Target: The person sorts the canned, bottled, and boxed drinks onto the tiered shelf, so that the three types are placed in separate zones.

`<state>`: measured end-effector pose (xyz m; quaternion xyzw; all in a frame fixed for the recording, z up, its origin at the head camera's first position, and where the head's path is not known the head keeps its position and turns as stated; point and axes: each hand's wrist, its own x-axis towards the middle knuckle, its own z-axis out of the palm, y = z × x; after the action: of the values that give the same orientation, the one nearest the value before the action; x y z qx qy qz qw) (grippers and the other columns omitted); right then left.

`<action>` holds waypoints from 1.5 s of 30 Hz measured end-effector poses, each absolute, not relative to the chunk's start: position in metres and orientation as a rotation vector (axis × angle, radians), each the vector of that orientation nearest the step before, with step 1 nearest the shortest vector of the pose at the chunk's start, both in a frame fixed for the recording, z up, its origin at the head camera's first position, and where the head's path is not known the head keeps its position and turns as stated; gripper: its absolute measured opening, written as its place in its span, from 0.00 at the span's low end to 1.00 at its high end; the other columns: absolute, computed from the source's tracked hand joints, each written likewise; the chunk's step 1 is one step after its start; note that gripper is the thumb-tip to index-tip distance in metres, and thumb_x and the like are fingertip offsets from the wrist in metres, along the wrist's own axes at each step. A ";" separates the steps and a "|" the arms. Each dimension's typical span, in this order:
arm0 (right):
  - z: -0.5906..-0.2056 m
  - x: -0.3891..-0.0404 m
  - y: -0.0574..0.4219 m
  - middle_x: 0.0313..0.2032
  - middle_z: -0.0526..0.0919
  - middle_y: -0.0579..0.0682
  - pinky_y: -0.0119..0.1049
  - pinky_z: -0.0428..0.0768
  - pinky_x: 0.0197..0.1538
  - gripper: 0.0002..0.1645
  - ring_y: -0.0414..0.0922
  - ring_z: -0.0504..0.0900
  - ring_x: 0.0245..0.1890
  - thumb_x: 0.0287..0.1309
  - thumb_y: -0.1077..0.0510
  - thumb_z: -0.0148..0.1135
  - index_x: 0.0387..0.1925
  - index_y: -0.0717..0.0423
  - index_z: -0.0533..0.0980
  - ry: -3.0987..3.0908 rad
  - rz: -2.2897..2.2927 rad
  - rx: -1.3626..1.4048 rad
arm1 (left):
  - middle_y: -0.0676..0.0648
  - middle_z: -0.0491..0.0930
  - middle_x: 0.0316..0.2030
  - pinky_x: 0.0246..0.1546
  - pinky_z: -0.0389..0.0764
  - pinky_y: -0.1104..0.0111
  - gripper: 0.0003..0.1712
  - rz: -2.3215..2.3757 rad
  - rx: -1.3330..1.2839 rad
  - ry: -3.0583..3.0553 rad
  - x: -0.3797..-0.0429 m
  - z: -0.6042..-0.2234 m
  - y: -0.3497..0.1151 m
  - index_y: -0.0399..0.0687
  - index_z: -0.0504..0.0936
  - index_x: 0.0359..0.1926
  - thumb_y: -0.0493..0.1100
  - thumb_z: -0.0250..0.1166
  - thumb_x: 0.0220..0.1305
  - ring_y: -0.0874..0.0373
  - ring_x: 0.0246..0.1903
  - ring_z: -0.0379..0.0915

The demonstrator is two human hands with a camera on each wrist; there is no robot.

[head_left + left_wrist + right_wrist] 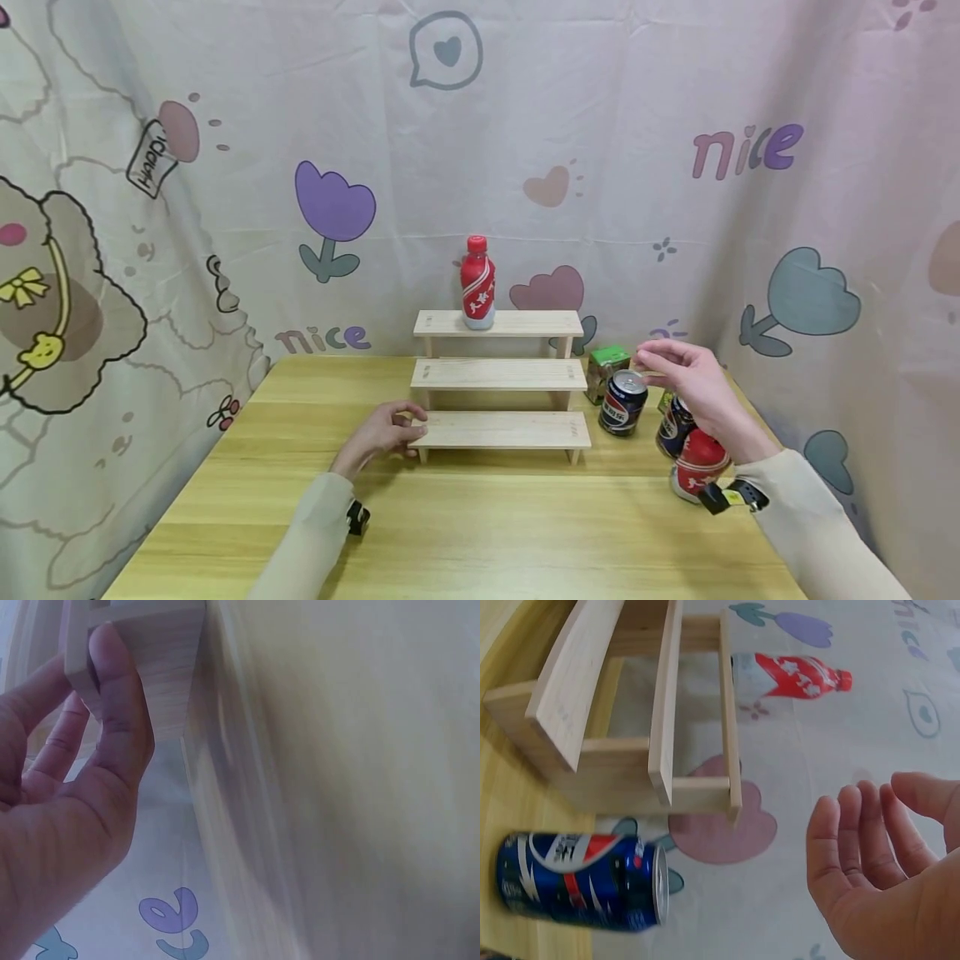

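A three-tier wooden step shelf (501,430) stands on the table, its tiers rising toward the back. My left hand (385,432) pinches the left end of its lowest tier; the left wrist view shows the thumb (120,697) and fingers at that board's end. On the top tier stands a red and white drink bottle (477,283), upright. To the shelf's right, my right hand (686,379) is raised with fingers loosely bent and nothing held. Near it a dark blue soda can (622,408) stands upright, apart from the fingers in the right wrist view.
A green-topped small carton (604,367) sits behind the can. Another dark can (672,429) and a second red bottle (699,467) stand under the right forearm, partly hidden. A patterned curtain (465,150) hangs behind the wooden table (480,533).
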<state>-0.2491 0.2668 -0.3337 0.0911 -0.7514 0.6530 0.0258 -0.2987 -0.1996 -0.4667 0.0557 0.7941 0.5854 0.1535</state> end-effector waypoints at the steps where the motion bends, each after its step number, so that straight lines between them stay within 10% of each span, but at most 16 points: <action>1: -0.333 -0.247 0.270 0.37 0.86 0.38 0.30 0.84 0.45 0.05 0.34 0.85 0.39 0.65 0.53 0.63 0.42 0.46 0.81 -2.342 1.990 0.281 | 0.48 0.72 0.27 0.34 0.87 0.55 0.18 1.681 0.154 2.276 -0.299 -0.467 -0.199 0.34 0.76 0.51 0.34 0.67 0.61 0.57 0.25 0.74; 8: -0.333 -0.235 0.296 0.40 0.84 0.30 0.25 0.79 0.50 0.13 0.32 0.84 0.41 0.67 0.48 0.60 0.50 0.43 0.80 -2.497 1.777 0.213 | 0.47 0.72 0.28 0.33 0.87 0.57 0.16 1.684 0.136 2.283 -0.298 -0.468 -0.198 0.34 0.77 0.49 0.34 0.68 0.61 0.57 0.25 0.74; 16: -0.338 -0.226 0.318 0.41 0.79 0.25 0.65 0.66 0.63 0.22 0.29 0.82 0.41 0.67 0.43 0.58 0.57 0.47 0.77 -2.584 1.685 0.094 | 0.48 0.70 0.27 0.34 0.87 0.57 0.18 1.686 0.168 2.285 -0.298 -0.467 -0.199 0.32 0.76 0.51 0.34 0.67 0.62 0.57 0.26 0.73; 32: -0.373 -0.218 0.348 0.39 0.76 0.21 0.20 0.75 0.43 0.25 0.26 0.75 0.40 0.68 0.48 0.59 0.59 0.57 0.75 -2.621 1.513 -0.010 | 0.47 0.72 0.29 0.34 0.87 0.56 0.19 1.692 0.152 2.286 -0.297 -0.468 -0.200 0.36 0.76 0.52 0.35 0.68 0.61 0.56 0.26 0.74; 45: -0.400 -0.207 0.368 0.44 0.81 0.27 0.22 0.77 0.44 0.23 0.25 0.77 0.44 0.64 0.58 0.63 0.58 0.63 0.74 -2.638 1.510 0.216 | 0.48 0.71 0.28 0.34 0.87 0.56 0.18 1.699 0.149 2.265 -0.301 -0.470 -0.201 0.35 0.76 0.51 0.34 0.68 0.61 0.57 0.26 0.73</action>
<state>-0.2073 0.3683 -0.4002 0.0707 -0.8647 0.4951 0.0471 -0.3011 -0.2007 -0.4704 0.0518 0.7896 0.5921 0.1526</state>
